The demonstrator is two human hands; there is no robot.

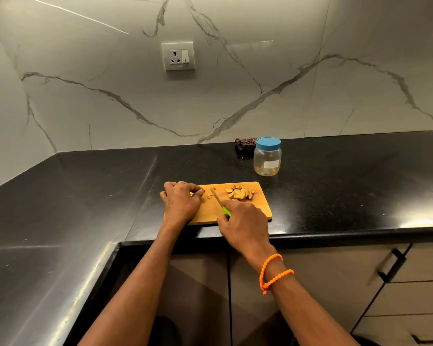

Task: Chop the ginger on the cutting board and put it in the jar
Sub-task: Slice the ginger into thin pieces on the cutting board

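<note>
A wooden cutting board (258,208) lies on the black counter near its front edge. A pile of sliced ginger (240,193) sits on the board's far right part. My left hand (181,199) rests on the board's left end, its curled fingertips pinching a small ginger piece (192,194). My right hand (244,221) grips a knife with a green handle (226,211); the blade (215,194) points away from me, just right of the left fingertips. A few small cut bits lie beside the blade. A clear plastic jar (267,159) with its blue lid on stands behind the board.
A dark folded cloth (245,143) lies by the wall behind the jar. The black counter (85,196) runs in an L along the marble wall, which carries a socket (178,56). Cabinet doors and drawers with black handles (391,265) are below the counter edge.
</note>
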